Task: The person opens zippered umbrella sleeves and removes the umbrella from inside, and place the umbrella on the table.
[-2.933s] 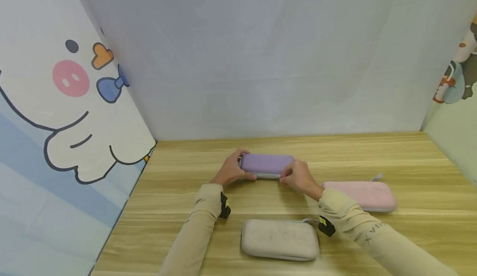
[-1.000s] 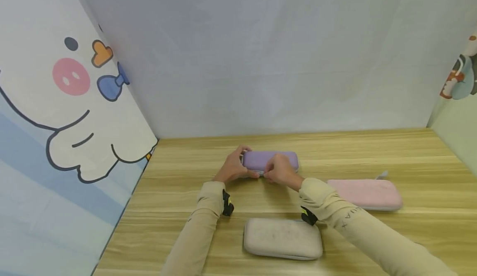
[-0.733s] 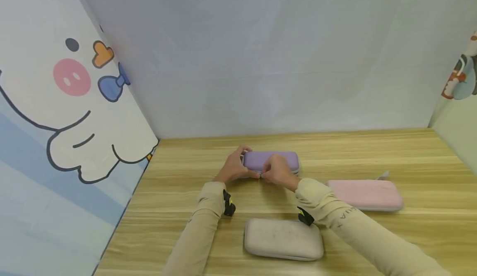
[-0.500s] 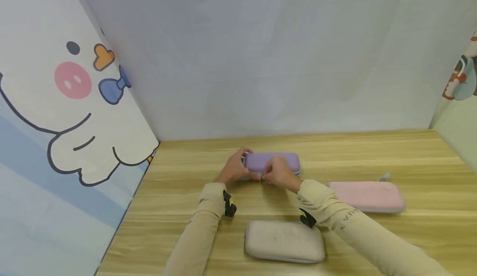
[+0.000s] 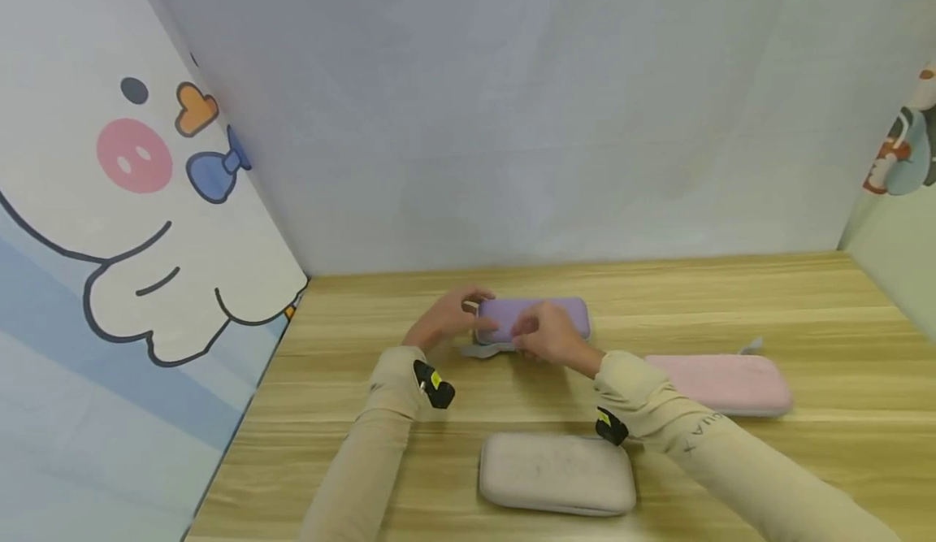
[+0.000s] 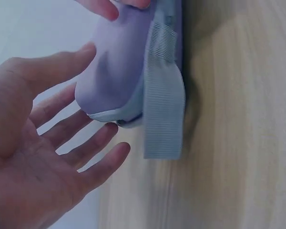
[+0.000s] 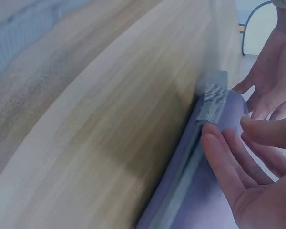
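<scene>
A purple hard-shell zip case (image 5: 504, 314) lies near the back of the table. At its left end is my left hand (image 5: 448, 314), thumb and fingers spread around the corner and holding nothing. A ribbed grey zipper pull tab (image 6: 163, 109) hangs from the front seam beside that end. My right hand (image 5: 550, 335) is at the front side, its thumb parted from the fingers. In the right wrist view, one fingertip (image 7: 210, 131) is right at the base of the tab. The right hand hides part of the case's front in the head view.
A pink zip case (image 5: 720, 383) lies to the right, its grey tab at the back, partly behind the right sleeve. Nearer the front is a beige zip case (image 5: 557, 474). A pale curtain (image 5: 548, 119) rises behind the wooden table (image 5: 351, 412).
My right hand has travelled leftward along the purple case's front seam, and its pinched fingers have parted. My left hand has drawn back leftward from the case, leaving the grey tab in sight.
</scene>
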Demonstrator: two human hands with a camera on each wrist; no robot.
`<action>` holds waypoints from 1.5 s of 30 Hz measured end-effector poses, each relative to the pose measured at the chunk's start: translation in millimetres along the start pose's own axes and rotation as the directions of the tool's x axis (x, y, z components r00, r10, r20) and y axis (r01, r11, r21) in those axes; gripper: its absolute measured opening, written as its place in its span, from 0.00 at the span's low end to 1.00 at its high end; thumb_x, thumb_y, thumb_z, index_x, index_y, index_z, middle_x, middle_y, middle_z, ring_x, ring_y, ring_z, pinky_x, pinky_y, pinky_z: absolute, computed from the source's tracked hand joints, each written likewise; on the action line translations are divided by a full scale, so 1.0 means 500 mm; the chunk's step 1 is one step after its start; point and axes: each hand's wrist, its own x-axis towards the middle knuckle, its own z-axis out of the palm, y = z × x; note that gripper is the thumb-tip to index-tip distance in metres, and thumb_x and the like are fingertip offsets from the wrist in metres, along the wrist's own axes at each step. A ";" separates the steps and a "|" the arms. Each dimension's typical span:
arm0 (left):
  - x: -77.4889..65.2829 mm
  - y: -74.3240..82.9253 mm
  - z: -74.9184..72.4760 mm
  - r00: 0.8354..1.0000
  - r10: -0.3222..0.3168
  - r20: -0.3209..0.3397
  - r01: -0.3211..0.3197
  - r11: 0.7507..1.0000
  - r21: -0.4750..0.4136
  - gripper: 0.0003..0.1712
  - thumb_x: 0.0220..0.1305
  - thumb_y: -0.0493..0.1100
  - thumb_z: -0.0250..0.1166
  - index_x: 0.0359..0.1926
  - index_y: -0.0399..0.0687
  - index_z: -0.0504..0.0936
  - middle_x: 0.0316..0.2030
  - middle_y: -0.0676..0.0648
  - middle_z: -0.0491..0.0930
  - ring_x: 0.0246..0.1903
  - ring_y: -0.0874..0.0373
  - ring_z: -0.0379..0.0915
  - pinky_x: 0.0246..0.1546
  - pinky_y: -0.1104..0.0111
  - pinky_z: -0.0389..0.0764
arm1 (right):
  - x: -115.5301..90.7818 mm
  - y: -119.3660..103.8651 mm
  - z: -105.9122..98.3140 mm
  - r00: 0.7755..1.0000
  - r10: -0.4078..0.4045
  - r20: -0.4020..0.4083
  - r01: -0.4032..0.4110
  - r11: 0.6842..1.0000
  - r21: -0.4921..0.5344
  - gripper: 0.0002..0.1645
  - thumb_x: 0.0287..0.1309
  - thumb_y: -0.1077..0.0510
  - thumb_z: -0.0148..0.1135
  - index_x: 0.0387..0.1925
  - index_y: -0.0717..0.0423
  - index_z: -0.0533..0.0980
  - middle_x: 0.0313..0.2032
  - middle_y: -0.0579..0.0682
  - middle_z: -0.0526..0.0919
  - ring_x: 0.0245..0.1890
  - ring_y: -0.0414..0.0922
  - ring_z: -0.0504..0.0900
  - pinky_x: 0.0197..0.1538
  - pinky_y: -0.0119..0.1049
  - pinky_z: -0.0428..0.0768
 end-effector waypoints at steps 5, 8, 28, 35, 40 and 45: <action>-0.003 0.015 -0.007 0.998 0.039 -0.042 -0.040 0.999 -0.001 0.21 0.64 0.47 0.63 0.56 0.45 0.78 0.54 0.48 0.76 0.52 0.51 0.72 0.49 0.58 0.75 | -0.011 -0.015 -0.027 0.992 -0.053 -0.110 0.056 0.998 0.024 0.09 0.52 0.66 0.66 0.36 0.68 0.80 0.29 0.60 0.84 0.20 0.50 0.82 0.22 0.37 0.80; -0.003 0.022 -0.008 0.996 0.043 -0.078 -0.045 0.999 -0.028 0.18 0.66 0.48 0.61 0.52 0.44 0.81 0.50 0.48 0.79 0.48 0.54 0.74 0.45 0.61 0.78 | -0.020 -0.027 -0.047 0.984 -0.039 -0.172 0.046 0.998 0.037 0.11 0.53 0.64 0.65 0.38 0.67 0.80 0.32 0.61 0.84 0.21 0.52 0.83 0.22 0.36 0.80; -0.037 0.021 -0.008 0.999 0.046 -0.015 -0.048 0.987 -0.154 0.12 0.57 0.50 0.69 0.38 0.49 0.86 0.44 0.51 0.81 0.46 0.55 0.75 0.42 0.59 0.78 | -0.053 -0.028 -0.128 0.933 -0.025 -0.360 -0.013 0.995 -0.103 0.15 0.54 0.58 0.67 0.41 0.63 0.81 0.42 0.60 0.81 0.31 0.49 0.79 0.29 0.38 0.77; -0.052 0.019 -0.001 0.998 -0.022 0.050 0.030 0.986 -0.164 0.18 0.55 0.51 0.70 0.44 0.47 0.83 0.48 0.48 0.78 0.45 0.54 0.75 0.42 0.58 0.79 | -0.058 0.010 -0.151 0.945 -0.020 -0.326 -0.016 0.994 -0.105 0.18 0.53 0.58 0.68 0.44 0.66 0.79 0.44 0.65 0.79 0.38 0.57 0.79 0.39 0.47 0.79; -0.067 0.013 0.007 0.996 -0.046 0.078 0.062 0.973 -0.221 0.29 0.54 0.48 0.72 0.55 0.41 0.76 0.55 0.40 0.71 0.48 0.49 0.74 0.45 0.54 0.78 | -0.062 0.040 -0.163 0.961 0.057 -0.272 -0.081 0.994 -0.078 0.23 0.53 0.58 0.68 0.48 0.66 0.77 0.48 0.67 0.77 0.44 0.60 0.77 0.40 0.47 0.79; -0.082 0.001 0.020 0.995 -0.067 0.072 0.086 0.952 -0.293 0.38 0.52 0.46 0.73 0.62 0.40 0.68 0.60 0.37 0.66 0.49 0.48 0.73 0.48 0.55 0.76 | -0.059 0.053 -0.167 0.969 0.122 -0.214 -0.129 0.991 -0.022 0.28 0.50 0.59 0.70 0.52 0.67 0.74 0.51 0.70 0.74 0.45 0.60 0.78 0.35 0.42 0.81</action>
